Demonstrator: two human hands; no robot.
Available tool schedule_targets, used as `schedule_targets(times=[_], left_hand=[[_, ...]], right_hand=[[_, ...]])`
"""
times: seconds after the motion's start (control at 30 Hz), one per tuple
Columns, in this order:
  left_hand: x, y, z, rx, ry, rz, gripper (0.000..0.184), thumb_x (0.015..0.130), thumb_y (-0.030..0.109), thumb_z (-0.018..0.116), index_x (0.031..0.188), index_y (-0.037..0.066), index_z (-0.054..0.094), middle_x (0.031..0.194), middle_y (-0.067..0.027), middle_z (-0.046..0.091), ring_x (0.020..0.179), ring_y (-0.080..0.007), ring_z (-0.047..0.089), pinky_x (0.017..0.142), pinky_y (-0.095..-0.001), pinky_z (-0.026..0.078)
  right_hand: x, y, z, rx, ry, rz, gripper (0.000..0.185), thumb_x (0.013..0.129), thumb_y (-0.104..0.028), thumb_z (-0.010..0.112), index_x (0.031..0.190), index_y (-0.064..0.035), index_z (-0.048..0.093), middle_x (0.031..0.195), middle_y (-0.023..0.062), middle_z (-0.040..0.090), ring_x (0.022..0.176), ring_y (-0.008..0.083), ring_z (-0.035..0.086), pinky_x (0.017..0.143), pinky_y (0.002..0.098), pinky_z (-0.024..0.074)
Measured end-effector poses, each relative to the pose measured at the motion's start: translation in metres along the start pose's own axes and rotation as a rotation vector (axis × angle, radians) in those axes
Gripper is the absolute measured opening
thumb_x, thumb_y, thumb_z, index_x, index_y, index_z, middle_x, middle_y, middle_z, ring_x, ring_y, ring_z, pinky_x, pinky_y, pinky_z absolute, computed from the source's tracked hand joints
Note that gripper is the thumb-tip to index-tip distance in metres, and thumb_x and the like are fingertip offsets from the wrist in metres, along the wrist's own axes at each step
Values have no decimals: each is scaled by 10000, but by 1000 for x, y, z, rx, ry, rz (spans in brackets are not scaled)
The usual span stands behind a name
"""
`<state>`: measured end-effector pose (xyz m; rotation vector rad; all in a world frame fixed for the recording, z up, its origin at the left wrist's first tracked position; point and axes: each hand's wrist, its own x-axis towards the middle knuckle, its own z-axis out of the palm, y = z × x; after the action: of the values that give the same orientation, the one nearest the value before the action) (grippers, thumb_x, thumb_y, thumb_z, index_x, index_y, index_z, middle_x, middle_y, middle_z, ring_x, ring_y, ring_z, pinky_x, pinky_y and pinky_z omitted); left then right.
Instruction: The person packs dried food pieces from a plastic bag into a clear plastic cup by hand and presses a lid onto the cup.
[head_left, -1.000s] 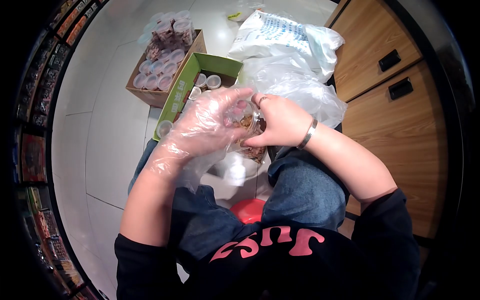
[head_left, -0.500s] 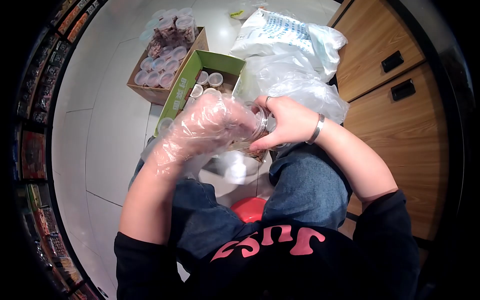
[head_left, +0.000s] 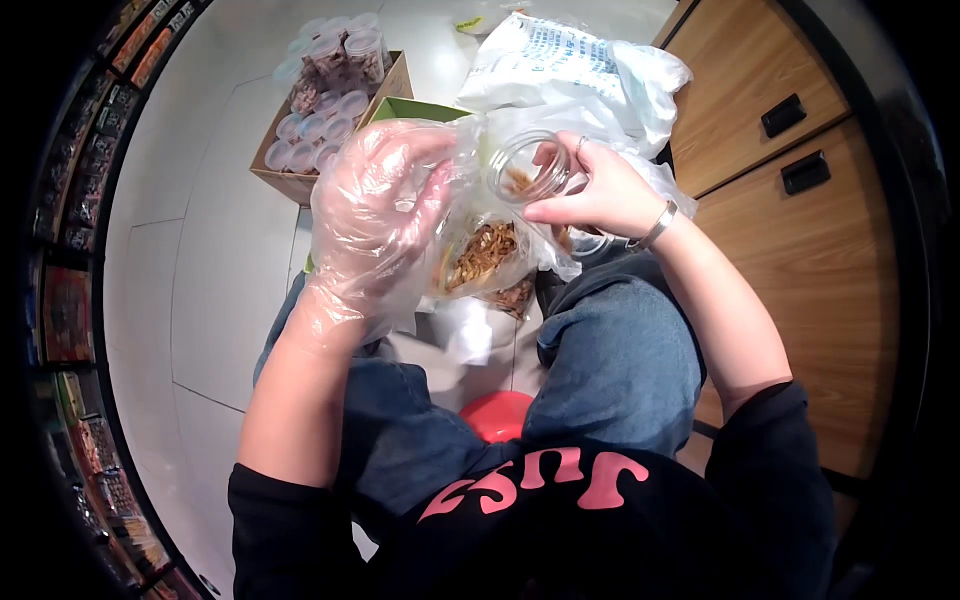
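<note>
My left hand point(head_left: 385, 200), in a loose clear plastic glove, is raised left of the jar. Its fingers are bent and apart from the thumb, and I see nothing held between them. In my right hand point(head_left: 598, 188), bare with a ring and a bracelet, is a clear jar point(head_left: 528, 165) gripped at its side, mouth tilted toward me. A little brown food point(head_left: 518, 180) lies inside it. Below the jar, an open clear bag point(head_left: 490, 255) contains brown shredded food. Another bag of darker food point(head_left: 515, 297) is partly hidden under it.
A cardboard box point(head_left: 285, 183) of lidded filled jars stands at the far left, beside a green box point(head_left: 410, 110) mostly behind my left hand. White plastic bags point(head_left: 560, 70) lie ahead. Wooden cabinets point(head_left: 800, 250) flank the right, shelves point(head_left: 70, 310) the left. A red stool point(head_left: 497, 415) shows between my knees.
My left hand has moved away from the jar's mouth, up and to the left. My right hand has lifted slightly with the jar, uncovering the bag of brown food.
</note>
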<state>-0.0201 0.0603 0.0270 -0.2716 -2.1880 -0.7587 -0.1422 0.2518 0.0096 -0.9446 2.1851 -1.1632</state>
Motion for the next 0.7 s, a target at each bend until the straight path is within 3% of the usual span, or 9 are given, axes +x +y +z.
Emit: schedule_targets(times=[0.07,0.13,0.2,0.27,0.3,0.4,0.53,0.63,0.7], left_hand=[[0,-3,0,7,2,-9,209,641,-7,632,836,62,601,821,-84,603,750,-247,583,675,-316,469],[-1,-4,-1,-8,5,-46,206,640,-12,629,831,60,601,819,-79,604,746,-237,585,669,-310,469],[-2,-8,-2,17,-10,-40,194,661,-9,631,843,46,595,834,-75,601,717,-196,572,635,-279,466],[-2,-12,-2,42,-26,-34,183,682,-6,634,855,32,588,848,-72,597,688,-155,559,600,-248,463],[-3,-13,-1,61,-42,-60,174,688,-2,633,852,32,588,839,-67,594,676,-145,557,602,-246,464],[-7,-19,3,45,-76,-96,158,699,4,629,848,32,586,820,-59,588,657,-129,554,602,-241,464],[-9,-23,6,34,-124,-180,139,708,7,623,840,29,584,797,-50,579,655,-117,558,587,-237,464],[-14,-28,12,-9,-163,-178,138,708,1,617,837,34,584,783,-57,576,653,-131,564,577,-245,468],[-21,-33,21,19,-229,-154,136,703,0,619,829,38,586,774,-62,577,647,-146,565,576,-254,470]], right_hand=[[0,-1,0,192,-107,-33,577,547,-471,751,796,4,539,635,33,531,582,99,490,513,220,395],[0,5,-4,-187,-17,-39,550,566,-464,745,801,-6,553,635,17,530,575,73,467,503,217,384],[0,5,-7,129,-60,28,541,566,-476,745,786,-19,559,621,14,512,566,80,455,504,223,381],[-1,4,-7,218,-264,8,559,660,-372,699,1037,0,519,928,48,577,848,135,537,777,277,432],[3,3,-10,-53,-155,131,555,679,-403,678,1039,-8,526,930,54,578,852,121,534,765,260,432],[-1,3,-16,310,-307,71,497,754,-445,593,998,-15,542,852,46,589,774,114,557,680,249,450],[3,12,-20,108,-92,72,549,742,-565,549,840,-28,608,701,51,584,637,114,543,595,236,439],[-5,15,-18,152,-394,-1,518,744,-555,559,768,-41,620,711,44,577,635,104,517,596,259,422],[-10,16,-20,140,-368,-13,520,747,-541,566,795,-26,606,683,35,554,660,89,512,575,237,421]])
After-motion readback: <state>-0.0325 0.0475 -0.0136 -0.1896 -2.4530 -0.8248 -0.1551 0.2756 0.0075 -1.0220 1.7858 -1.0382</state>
